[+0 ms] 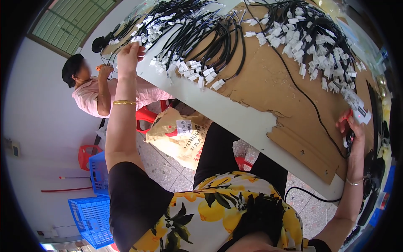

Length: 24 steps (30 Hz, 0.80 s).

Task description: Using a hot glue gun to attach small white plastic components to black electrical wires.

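My left hand [129, 58] is raised at the near edge of the table's left part, fingers pinched together. A white plug connector [137, 39] shows at its fingertips; whether it is in the pinch is hard to see. At the table's right side, my right hand [355, 128] curls round a small red and black thing [348, 137], mostly hidden by the fingers. Just beyond these fingers lies a white block-shaped piece [362, 115] with a small red light on it. Black cables with white connectors [201, 75] lie in bundles between the hands, and a larger heap [310, 46] spreads farther right.
Torn brown cardboard [252, 88] covers part of the white table [226, 113]. A loose black cable [302, 92] crosses it. Under the table edge stands a large paper sack [180, 138]. A co-worker in pink [94, 94] sits at left, holding an orange-handled thing. Blue crates [90, 218] stand lower left.
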Tool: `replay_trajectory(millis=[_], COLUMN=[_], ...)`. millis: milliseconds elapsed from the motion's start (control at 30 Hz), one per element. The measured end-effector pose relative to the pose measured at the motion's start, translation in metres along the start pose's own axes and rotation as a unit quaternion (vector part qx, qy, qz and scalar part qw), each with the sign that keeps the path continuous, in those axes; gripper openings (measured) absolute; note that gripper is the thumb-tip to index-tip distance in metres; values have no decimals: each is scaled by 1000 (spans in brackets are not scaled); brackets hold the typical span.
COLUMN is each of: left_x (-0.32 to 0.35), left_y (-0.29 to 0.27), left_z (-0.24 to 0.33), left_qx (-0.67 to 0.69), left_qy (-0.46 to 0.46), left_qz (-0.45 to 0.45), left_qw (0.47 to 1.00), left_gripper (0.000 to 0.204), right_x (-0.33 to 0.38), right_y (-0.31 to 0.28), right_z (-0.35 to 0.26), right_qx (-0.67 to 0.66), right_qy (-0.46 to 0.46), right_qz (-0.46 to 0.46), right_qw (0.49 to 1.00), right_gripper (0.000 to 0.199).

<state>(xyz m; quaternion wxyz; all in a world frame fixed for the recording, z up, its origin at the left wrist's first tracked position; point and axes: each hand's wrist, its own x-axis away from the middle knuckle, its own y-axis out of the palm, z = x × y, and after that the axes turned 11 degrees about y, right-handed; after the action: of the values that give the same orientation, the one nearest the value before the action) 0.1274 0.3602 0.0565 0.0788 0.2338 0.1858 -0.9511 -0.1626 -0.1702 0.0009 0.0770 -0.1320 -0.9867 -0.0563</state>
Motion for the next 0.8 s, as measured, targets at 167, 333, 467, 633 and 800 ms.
replay_trajectory(millis=[167, 333, 467, 633, 800], left_x=[9, 28, 61, 132, 175], left_y=[33, 98, 128, 149, 149], left_z=[54, 120, 131, 96, 84], left_qx=[171, 298, 223, 85, -115], left_qy=[-4, 77, 113, 118, 247], left_qz=[-53, -94, -104, -208, -180], left_qw=[984, 947, 963, 967, 945], left_gripper=[20, 19, 21, 23, 13], right_x=[-1, -1, 1, -1, 0], right_y=[2, -2, 2, 2, -2], right_z=[-1, -1, -3, -3, -3], right_qx=[13, -8, 13, 19, 21], right_qy=[-23, -17, -20, -13, -12], right_qz=[1, -22, -21, -20, -18], right_qw=[1000, 1000, 1000, 1000, 1000], right_gripper=[25, 23, 25, 26, 25])
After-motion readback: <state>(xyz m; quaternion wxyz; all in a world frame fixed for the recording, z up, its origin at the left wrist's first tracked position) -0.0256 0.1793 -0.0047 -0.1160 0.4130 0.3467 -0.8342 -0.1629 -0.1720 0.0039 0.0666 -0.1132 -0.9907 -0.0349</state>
